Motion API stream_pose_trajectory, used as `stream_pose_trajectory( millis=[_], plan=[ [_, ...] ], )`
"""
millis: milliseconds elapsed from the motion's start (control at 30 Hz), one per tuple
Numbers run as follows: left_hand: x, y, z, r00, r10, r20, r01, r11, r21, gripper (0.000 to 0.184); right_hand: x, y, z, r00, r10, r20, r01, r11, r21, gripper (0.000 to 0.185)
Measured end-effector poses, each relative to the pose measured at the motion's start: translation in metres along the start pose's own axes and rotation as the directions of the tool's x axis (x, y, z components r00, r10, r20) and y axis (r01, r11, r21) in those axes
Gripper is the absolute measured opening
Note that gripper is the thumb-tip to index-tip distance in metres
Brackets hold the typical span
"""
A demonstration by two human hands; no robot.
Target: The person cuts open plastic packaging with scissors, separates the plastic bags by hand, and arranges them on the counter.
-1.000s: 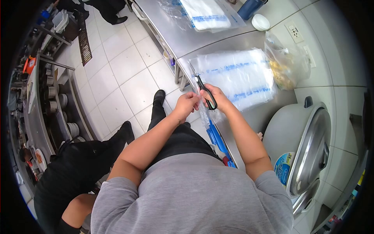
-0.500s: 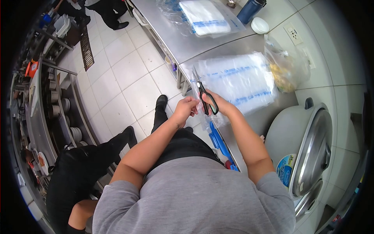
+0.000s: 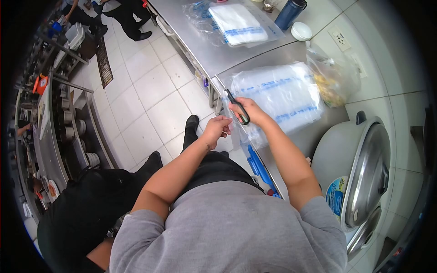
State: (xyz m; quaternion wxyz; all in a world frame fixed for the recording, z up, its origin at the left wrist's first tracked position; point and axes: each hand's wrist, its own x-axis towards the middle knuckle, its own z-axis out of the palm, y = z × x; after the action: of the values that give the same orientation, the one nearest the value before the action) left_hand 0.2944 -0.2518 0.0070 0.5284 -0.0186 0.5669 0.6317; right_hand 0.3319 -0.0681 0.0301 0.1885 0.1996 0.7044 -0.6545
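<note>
Black-handled scissors (image 3: 237, 107) are in my right hand (image 3: 249, 110), their blades pointing up and left over the table's front edge. Just left of them, my left hand (image 3: 215, 130) pinches the edge of clear plastic that hangs at the table edge. Beyond my right hand lies a flat stack of clear plastic bags (image 3: 277, 93) with blue print on the steel table (image 3: 291, 141). A knotted clear bag with yellowish contents (image 3: 330, 86) leans at the stack's right side.
Another stack of folded bags (image 3: 239, 25) lies farther back, near a blue bottle (image 3: 289, 14) and a white bowl (image 3: 301, 31). A large lidded pot (image 3: 341, 154) stands at the right. A person in black (image 3: 86, 214) is close on the left; others stand at the far left.
The scissors, seen with parted handles half a second ago, now look closed together and their blades point more to the left. The view has shifted slightly; the nearby person's posture has changed.
</note>
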Motion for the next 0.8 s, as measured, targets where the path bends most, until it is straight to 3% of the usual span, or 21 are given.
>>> stream_pose_trajectory(
  millis=[67, 200, 300, 400, 500, 567, 633, 700, 733, 800],
  plan=[
    [-0.004, 0.0, -0.014, 0.999, -0.01, -0.042, 0.012, 0.999, 0.045, 0.015, 0.005, 0.012, 0.008, 0.998, -0.061, -0.001, 0.061, 0.995, 0.073, 0.041],
    [-0.01, -0.014, -0.115, 0.945, 0.04, -0.326, 0.069, 0.947, 0.315, 0.018, -0.044, 0.011, 0.022, 0.987, -0.154, -0.034, 0.152, 0.986, -0.076, 0.054],
    [-0.012, -0.018, -0.202, 0.848, 0.158, -0.505, 0.244, 0.731, 0.638, 0.027, -0.083, 0.026, 0.016, 0.99, -0.132, -0.053, 0.127, 0.988, -0.084, 0.053],
    [-0.026, 0.047, -0.185, 0.888, 0.248, -0.386, 0.186, 0.575, 0.797, 0.034, -0.112, 0.043, 0.002, 0.984, -0.102, -0.147, 0.112, 0.992, 0.063, 0.051],
    [0.005, 0.132, -0.122, 0.93, 0.362, 0.061, -0.098, 0.085, 0.992, 0.036, -0.128, 0.036, -0.011, 0.955, -0.068, -0.287, 0.098, 0.991, 0.092, 0.051],
    [0.049, 0.171, -0.079, 0.865, 0.369, 0.34, -0.373, 0.019, 0.928, 0.033, -0.128, 0.021, -0.019, 0.933, -0.033, -0.359, 0.055, 0.997, 0.051, 0.051],
    [0.106, 0.204, -0.029, 0.797, 0.271, 0.541, -0.551, -0.042, 0.833, 0.031, -0.12, 0.014, -0.024, 0.891, 0.013, -0.453, -0.003, 1.0, 0.024, 0.051],
    [0.167, 0.224, 0.024, 0.662, 0.264, 0.701, -0.658, -0.243, 0.713, 0.027, -0.108, 0.021, -0.023, 0.797, 0.036, -0.603, 0.002, 0.998, 0.062, 0.057],
    [0.186, 0.235, 0.059, 0.704, 0.241, 0.668, -0.611, -0.274, 0.743, 0.024, -0.102, 0.026, -0.018, 0.742, 0.065, -0.668, -0.006, 0.996, 0.09, 0.06],
    [0.244, 0.249, 0.109, 0.577, 0.272, 0.77, -0.698, -0.325, 0.638, 0.026, -0.095, 0.033, -0.01, 0.573, 0.135, -0.808, -0.128, 0.989, 0.075, 0.067]
  ],
)
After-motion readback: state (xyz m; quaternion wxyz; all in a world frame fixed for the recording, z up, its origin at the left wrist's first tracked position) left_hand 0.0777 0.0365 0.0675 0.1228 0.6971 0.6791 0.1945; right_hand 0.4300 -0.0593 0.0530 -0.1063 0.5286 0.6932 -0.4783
